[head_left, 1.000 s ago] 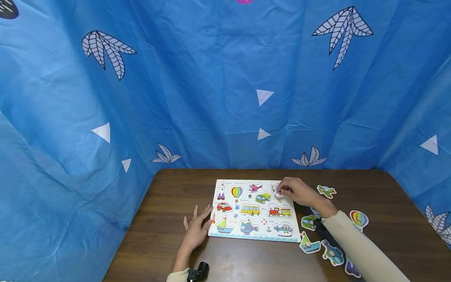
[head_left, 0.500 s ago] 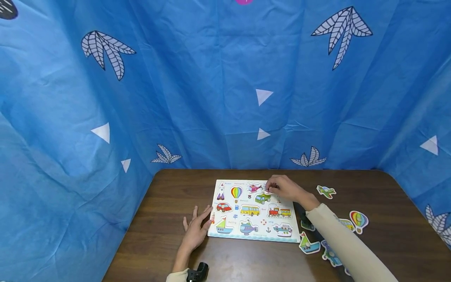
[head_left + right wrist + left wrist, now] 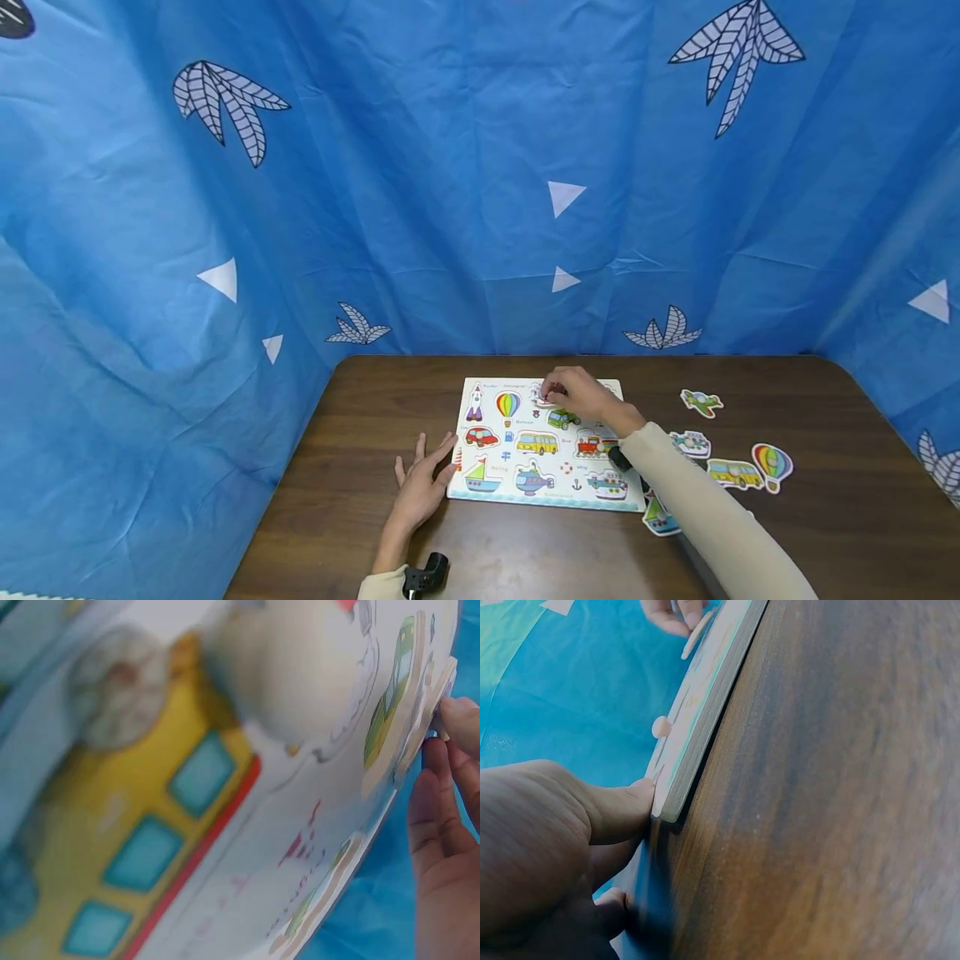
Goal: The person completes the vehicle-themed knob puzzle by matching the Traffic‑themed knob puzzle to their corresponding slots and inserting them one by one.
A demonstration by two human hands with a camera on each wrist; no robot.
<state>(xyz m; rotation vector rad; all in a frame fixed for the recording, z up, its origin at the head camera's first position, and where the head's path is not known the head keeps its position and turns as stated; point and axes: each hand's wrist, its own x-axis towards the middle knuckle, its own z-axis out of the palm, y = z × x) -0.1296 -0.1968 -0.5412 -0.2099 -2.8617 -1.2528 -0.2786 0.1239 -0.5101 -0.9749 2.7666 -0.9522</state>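
A white puzzle board point(image 3: 555, 502) printed with vehicles lies on the brown table. My left hand point(image 3: 420, 492) lies along its left side with fingers spread; in the left wrist view the thumb point(image 3: 622, 814) touches the board's edge. Over the helicopter picture at the board's top, my right hand point(image 3: 585, 393) pinches a puzzle piece point(image 3: 537, 395). In the right wrist view that piece point(image 3: 426, 720) sits tilted at the board's surface, its picture not readable. A red car point(image 3: 481, 437) and a train point(image 3: 588, 445) show on the board; the forearm partly covers the right side.
Loose pieces lie right of the board: a green airplane point(image 3: 702, 403), a ship point(image 3: 692, 444), a yellow bus point(image 3: 735, 474), a hot-air balloon point(image 3: 772, 464) and a sailboat point(image 3: 658, 517). The right sleeve point(image 3: 705, 500) crosses over this area. A blue curtain point(image 3: 480, 208) hangs behind the table.
My right hand has moved left along the board's top with the pinched piece, from the upper right corner to the helicopter picture. The left hand stays at the board's left edge.
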